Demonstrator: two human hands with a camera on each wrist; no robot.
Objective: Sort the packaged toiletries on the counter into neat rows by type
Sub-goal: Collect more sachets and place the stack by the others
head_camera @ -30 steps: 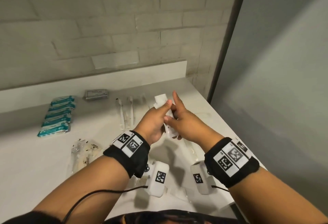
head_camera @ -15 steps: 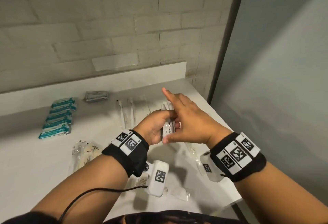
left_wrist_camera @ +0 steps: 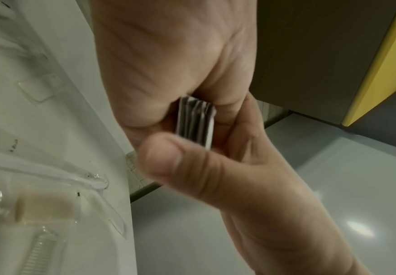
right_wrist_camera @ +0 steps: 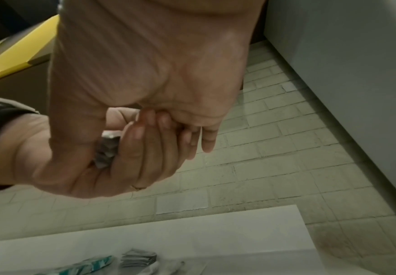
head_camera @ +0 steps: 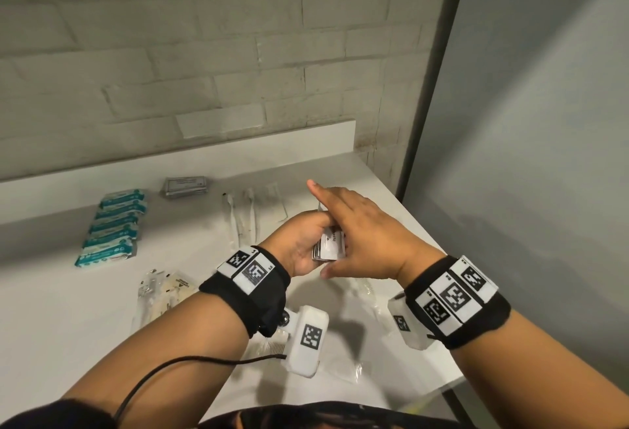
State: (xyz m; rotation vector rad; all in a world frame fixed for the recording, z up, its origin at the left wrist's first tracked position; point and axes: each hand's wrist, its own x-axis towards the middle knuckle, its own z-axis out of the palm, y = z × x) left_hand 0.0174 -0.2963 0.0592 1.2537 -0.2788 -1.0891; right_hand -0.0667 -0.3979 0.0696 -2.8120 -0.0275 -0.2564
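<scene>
A small stack of white toothpaste sachets (head_camera: 332, 246) is held above the counter (head_camera: 68, 309), right of centre. My left hand (head_camera: 299, 245) grips it from the left with curled fingers. My right hand (head_camera: 360, 234) lies flat over its right side, fingers straight and pointing far-left, thumb at the stack's near end. The left wrist view shows the stack's layered end (left_wrist_camera: 195, 122) between the two hands. In the right wrist view, left fingers (right_wrist_camera: 142, 148) wrap the stack (right_wrist_camera: 107, 148). A row of teal packets (head_camera: 112, 228), grey sachets (head_camera: 185, 186) and wrapped toothbrushes (head_camera: 241, 217) lie behind.
Clear packets with cream contents (head_camera: 163, 296) lie near left. Wrapped combs (head_camera: 366, 289) sit under my hands. The counter ends at a right edge (head_camera: 442, 384) beside a grey wall (head_camera: 527, 156). A brick wall (head_camera: 204, 71) backs the counter.
The right hand has turned over, from pinching a sachet upright to lying flat across the stack. The sachets went from standing up to bunched low between the hands.
</scene>
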